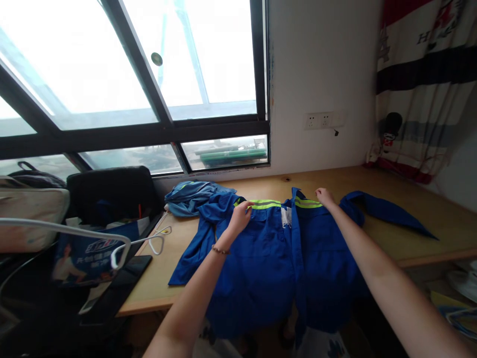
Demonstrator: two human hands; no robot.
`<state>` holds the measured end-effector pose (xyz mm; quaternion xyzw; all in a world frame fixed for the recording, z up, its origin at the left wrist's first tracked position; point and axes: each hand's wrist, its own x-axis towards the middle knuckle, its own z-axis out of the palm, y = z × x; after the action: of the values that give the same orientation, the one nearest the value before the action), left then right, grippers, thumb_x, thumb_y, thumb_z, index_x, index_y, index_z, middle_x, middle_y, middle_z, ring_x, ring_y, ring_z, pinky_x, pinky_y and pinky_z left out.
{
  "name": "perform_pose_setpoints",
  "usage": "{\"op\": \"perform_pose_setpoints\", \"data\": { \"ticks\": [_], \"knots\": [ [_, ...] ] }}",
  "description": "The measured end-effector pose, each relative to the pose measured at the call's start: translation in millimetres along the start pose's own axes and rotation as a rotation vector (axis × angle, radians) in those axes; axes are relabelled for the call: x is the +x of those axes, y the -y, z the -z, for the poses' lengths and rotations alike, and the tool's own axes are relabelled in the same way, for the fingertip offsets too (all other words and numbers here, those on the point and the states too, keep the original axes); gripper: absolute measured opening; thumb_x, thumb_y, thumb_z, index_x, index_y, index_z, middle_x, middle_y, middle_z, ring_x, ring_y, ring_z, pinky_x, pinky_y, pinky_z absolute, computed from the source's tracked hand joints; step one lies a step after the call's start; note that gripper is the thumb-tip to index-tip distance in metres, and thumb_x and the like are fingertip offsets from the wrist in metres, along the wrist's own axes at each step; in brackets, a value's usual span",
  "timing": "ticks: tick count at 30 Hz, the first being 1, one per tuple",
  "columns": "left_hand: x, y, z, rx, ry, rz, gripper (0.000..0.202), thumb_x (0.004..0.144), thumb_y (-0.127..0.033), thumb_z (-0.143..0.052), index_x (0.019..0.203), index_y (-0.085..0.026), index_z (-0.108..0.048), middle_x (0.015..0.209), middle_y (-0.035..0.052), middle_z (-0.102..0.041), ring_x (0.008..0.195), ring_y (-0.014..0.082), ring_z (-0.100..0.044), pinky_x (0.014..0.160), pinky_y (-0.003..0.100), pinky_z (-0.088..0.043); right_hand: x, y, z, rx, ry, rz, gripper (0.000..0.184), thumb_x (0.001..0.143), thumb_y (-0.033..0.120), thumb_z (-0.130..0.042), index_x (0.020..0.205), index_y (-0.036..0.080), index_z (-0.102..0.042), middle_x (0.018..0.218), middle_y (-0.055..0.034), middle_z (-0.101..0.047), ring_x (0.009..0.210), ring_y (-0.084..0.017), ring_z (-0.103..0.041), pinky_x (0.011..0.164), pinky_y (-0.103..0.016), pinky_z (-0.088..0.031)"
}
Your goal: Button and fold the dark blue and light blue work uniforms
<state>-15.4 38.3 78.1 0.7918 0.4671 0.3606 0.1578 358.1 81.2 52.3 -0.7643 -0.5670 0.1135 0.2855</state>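
A blue work jacket (257, 253) lies spread with its front open over the wooden table, and its lower part hangs past the near edge. Yellow-green reflective strips (266, 204) cross its upper chest, and a white label shows near the collar. My left hand (241, 217) is closed in a pinch on the jacket by the left shoulder. At the other shoulder, my right hand (325, 197) is also closed, at the outer end of the strip; its fingertips are partly hidden. One sleeve (389, 211) stretches to the right and the other (194, 256) lies folded toward the left.
A crumpled lighter blue garment (197, 196) rests on the table (372, 243) beneath the window. White hangers or wire (122, 243), a dark chair (112, 191) and a printed blue bag (89, 261) stand at the left. A patterned curtain (417, 109) hangs at the right.
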Motion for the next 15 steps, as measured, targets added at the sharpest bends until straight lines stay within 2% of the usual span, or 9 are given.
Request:
{"op": "perform_pose_setpoints", "data": {
  "ticks": [3,6,8,11,13,15],
  "knots": [
    [58,25,-9.7,0.210,0.093,0.105,0.031,0.083,-0.012,-0.034,0.105,-0.010,-0.054,0.106,0.0124,-0.058,0.098,0.0178,-0.051,0.087,0.029,-0.037,18,-5,-11,-0.037,0.137,0.008,0.023,0.074,0.020,-0.044,0.068,0.010,-0.064,0.075,-0.0126,-0.064,0.081,-0.021,-0.057,0.073,-0.029,-0.039],
    [92,52,-16.4,0.295,0.186,0.184,0.026,0.081,-0.011,-0.041,0.101,-0.005,-0.055,0.102,0.0169,-0.059,0.097,0.0199,-0.052,0.085,0.031,-0.038,29,-7,-24,-0.040,0.288,0.012,0.028,0.073,0.027,-0.048,0.052,0.012,-0.059,0.058,-0.0089,-0.060,0.070,-0.021,-0.058,0.068,-0.029,-0.040],
    [102,71,-19.8,0.322,0.253,0.239,0.017,0.077,-0.013,-0.050,0.089,-0.004,-0.059,0.091,0.0158,-0.062,0.090,0.0204,-0.055,0.080,0.032,-0.041,33,-9,-31,-0.017,0.396,0.016,0.033,0.072,0.035,-0.050,0.048,0.014,-0.057,0.055,-0.0075,-0.059,0.064,-0.020,-0.057,0.064,-0.030,-0.041],
    [105,96,-22.1,0.340,0.357,0.315,0.014,0.077,-0.022,-0.056,0.078,-0.008,-0.058,0.079,0.0059,-0.061,0.076,0.0150,-0.057,0.072,0.031,-0.046,36,-9,-33,0.042,0.577,0.023,0.029,0.065,0.041,-0.058,0.054,0.015,-0.061,0.060,-0.0055,-0.062,0.060,-0.019,-0.057,0.059,-0.029,-0.042],
    [105,108,-20.3,0.319,0.390,0.339,0.018,0.079,-0.027,-0.053,0.075,-0.010,-0.057,0.073,0.0008,-0.059,0.067,0.0111,-0.057,0.065,0.029,-0.048,36,-5,-29,0.102,0.711,0.041,0.023,0.056,0.037,-0.065,0.063,0.015,-0.064,0.067,-0.0041,-0.064,0.062,-0.018,-0.057,0.059,-0.027,-0.043],
    [104,116,-14.9,0.274,0.360,0.329,0.020,0.080,-0.027,-0.053,0.071,-0.009,-0.057,0.066,-0.0013,-0.058,0.059,0.0087,-0.055,0.059,0.025,-0.048,37,2,-19,0.211,0.779,0.100,0.026,0.050,0.031,-0.067,0.070,0.014,-0.064,0.071,-0.0029,-0.065,0.065,-0.017,-0.057,0.060,-0.025,-0.042]
  ]
}}
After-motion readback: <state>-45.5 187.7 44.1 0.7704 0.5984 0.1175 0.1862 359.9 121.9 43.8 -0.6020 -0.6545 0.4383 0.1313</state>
